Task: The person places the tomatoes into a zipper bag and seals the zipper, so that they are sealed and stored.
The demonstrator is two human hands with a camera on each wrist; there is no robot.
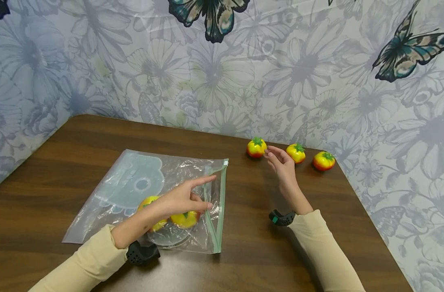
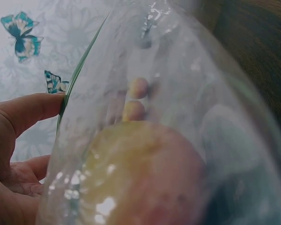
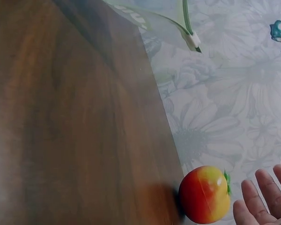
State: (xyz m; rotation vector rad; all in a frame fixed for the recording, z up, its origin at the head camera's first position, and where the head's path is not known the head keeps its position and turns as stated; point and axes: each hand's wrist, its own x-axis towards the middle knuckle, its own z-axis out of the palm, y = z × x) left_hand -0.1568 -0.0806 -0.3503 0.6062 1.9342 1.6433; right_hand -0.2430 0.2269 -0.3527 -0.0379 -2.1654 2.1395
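Note:
A clear zip bag [image 1: 187,166] with a green-edged mouth lies on the table, its mouth facing right. My left hand [image 1: 182,198] is at that mouth, index finger and thumb spread apart; in the left wrist view the index fingertip touches the green strip [image 2: 68,101]. Yellow-red tomatoes [image 1: 185,220] show through the plastic, partly hidden by my left hand and forearm. My right hand [image 1: 283,168] reaches to the back of the table, its fingertips beside the leftmost loose tomato [image 1: 256,148]. In the right wrist view a gap shows between the fingers and that tomato [image 3: 203,194].
Two more tomatoes, one [image 1: 296,153] just beyond my right hand and another [image 1: 323,161] farther right, stand near the back edge. A pale blue scalloped shape [image 1: 134,182] shows on the bag. Behind the brown wooden table [image 1: 244,267] hangs a flower-and-butterfly cloth [image 1: 214,81].

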